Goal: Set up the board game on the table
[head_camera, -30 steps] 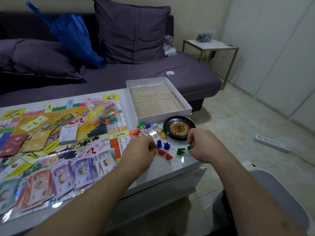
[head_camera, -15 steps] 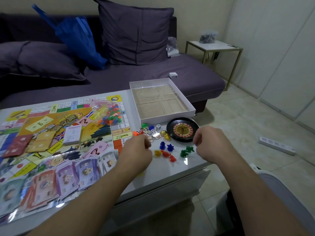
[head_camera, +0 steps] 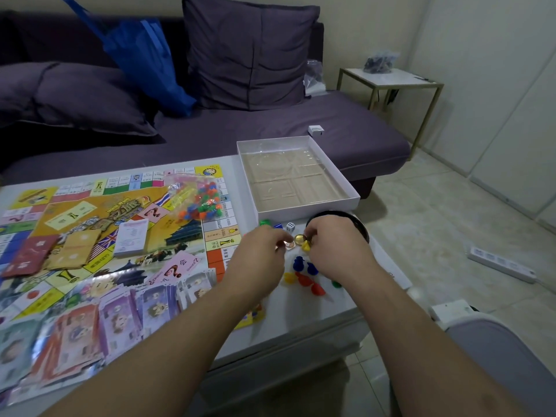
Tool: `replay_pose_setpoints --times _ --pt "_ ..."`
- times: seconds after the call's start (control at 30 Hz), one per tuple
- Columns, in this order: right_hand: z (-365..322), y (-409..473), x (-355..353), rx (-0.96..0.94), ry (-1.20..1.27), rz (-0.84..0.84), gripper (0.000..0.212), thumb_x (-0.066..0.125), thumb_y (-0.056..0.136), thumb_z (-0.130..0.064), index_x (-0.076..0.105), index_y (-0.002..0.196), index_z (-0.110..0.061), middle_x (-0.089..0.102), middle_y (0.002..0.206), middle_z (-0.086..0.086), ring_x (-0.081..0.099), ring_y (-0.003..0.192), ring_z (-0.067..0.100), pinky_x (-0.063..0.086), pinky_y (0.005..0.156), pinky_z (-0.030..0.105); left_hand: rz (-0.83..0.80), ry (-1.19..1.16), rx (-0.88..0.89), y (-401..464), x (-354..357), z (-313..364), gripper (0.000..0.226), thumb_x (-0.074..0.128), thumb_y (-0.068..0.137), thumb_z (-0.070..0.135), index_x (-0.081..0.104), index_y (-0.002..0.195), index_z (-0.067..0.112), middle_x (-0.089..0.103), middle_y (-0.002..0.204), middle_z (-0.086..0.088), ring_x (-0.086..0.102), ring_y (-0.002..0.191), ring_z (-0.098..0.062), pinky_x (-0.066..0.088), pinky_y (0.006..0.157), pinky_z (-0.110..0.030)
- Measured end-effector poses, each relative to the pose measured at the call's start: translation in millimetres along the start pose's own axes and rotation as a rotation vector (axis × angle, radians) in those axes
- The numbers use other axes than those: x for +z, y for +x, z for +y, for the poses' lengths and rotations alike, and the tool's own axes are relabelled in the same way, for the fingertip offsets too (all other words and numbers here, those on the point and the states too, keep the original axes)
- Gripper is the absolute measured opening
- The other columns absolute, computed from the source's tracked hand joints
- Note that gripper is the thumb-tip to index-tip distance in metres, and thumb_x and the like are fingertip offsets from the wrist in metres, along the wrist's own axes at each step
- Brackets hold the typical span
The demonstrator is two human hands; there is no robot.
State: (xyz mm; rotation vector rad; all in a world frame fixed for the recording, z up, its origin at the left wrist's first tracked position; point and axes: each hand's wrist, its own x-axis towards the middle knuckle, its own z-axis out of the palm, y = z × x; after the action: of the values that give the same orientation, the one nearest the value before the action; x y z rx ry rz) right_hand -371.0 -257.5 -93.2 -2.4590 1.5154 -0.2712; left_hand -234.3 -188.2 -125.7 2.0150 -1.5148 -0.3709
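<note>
Both hands work the loose pieces: the right hand (head_camera: 337, 251) pinches a yellow pawn (head_camera: 306, 245); the left hand (head_camera: 258, 260) curls over the coins (head_camera: 290, 244), its grip unclear. The board (head_camera: 90, 224) lies open with cards and money; pawns (head_camera: 304, 273) remain unplaced on the table (head_camera: 301, 314).

Bare forearms, no sleeves visible

both hands (head_camera: 258, 257) (head_camera: 337, 248) over small pieces (head_camera: 296, 239) on table (head_camera: 304, 311), beside board (head_camera: 90, 224), open box (head_camera: 301, 206).
</note>
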Motion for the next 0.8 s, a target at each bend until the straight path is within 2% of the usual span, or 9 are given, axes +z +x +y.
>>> replay_pose_setpoints --times 0.1,0.23,0.43,0.53,0.6,0.67,0.73,0.8 --pt "2 3 -1 0.024 0.044 0.021 0.024 0.064 0.086 -0.004 0.077 0.096 -0.022 0.071 0.089 -0.002 0.064 0.081 0.019 0.062 0.075 0.037 -0.006 -0.001 -0.011 17 4 10 0.019 0.065 0.1 0.023 0.079 0.114 0.023 0.076 0.108 0.003 0.068 0.093 -0.013 0.058 0.085 -0.033" --pt "7 4 0 0.046 0.123 0.029 0.024 0.064 0.087 -0.004 0.077 0.096 -0.022 0.072 0.089 -0.003 0.064 0.081 0.016 0.061 0.077 0.035 -0.065 0.04 -0.102 37 13 23 0.011 0.07 0.093 0.02 0.081 0.09 0.02 0.074 0.081 0.0 0.07 0.075 -0.018 0.065 0.072 -0.039" --pt "4 3 0 0.05 0.078 -0.004 0.024 0.06 0.084 -0.006 0.076 0.093 -0.022 0.069 0.083 -0.002 0.056 0.071 0.012 0.048 0.063 0.027 -0.145 0.199 -0.104 46 26 26 0.02 0.072 0.087 0.003 0.079 0.101 0.017 0.074 0.088 -0.004 0.07 0.074 -0.021 0.065 0.072 -0.04" --pt "1 2 -1 0.04 0.066 0.012 0.02 0.061 0.086 -0.008 0.074 0.09 -0.022 0.067 0.081 -0.003 0.054 0.069 0.01 0.045 0.062 0.026 -0.119 0.232 -0.121 48 25 23 0.014 0.072 0.086 0.009 0.078 0.096 0.018 0.072 0.084 -0.005 0.069 0.07 -0.021 0.065 0.069 -0.038" --pt "1 2 -3 0.034 0.084 0.026 0.02 0.061 0.089 -0.007 0.074 0.094 -0.023 0.068 0.086 -0.004 0.058 0.076 0.015 0.046 0.066 0.027 -0.085 0.226 -0.141 48 17 20 0.012 0.067 0.086 0.012 0.076 0.089 0.019 0.071 0.082 -0.004 0.067 0.07 -0.021 0.064 0.067 -0.036" --pt "2 1 -5 0.028 0.115 0.037 0.027 0.062 0.092 -0.006 0.074 0.106 -0.025 0.069 0.098 -0.005 0.061 0.088 0.017 0.05 0.072 0.029 -0.081 0.193 -0.16 47 3 17 0.013 0.064 0.087 0.015 0.077 0.086 0.02 0.071 0.081 -0.003 0.067 0.072 -0.019 0.061 0.065 -0.033" --pt "0 0 -7 -0.021 0.15 0.013 0.039 0.063 0.092 -0.004 0.072 0.122 -0.028 0.069 0.114 -0.007 0.062 0.102 0.016 0.054 0.083 0.032 -0.106 0.107 -0.199 44 -15 13 0.013 0.067 0.088 0.018 0.079 0.087 0.021 0.073 0.081 -0.002 0.069 0.077 -0.019 0.062 0.069 -0.035" --pt "-4 -2 -4 -0.105 0.206 -0.03 0.04 0.067 0.093 -0.007 0.071 0.126 -0.03 0.067 0.12 -0.009 0.063 0.108 0.014 0.054 0.088 0.031 -0.172 -0.016 -0.247 38 -29 7 0.01 0.072 0.09 0.019 0.082 0.089 0.018 0.076 0.084 -0.004 0.07 0.084 -0.02 0.063 0.077 -0.037"
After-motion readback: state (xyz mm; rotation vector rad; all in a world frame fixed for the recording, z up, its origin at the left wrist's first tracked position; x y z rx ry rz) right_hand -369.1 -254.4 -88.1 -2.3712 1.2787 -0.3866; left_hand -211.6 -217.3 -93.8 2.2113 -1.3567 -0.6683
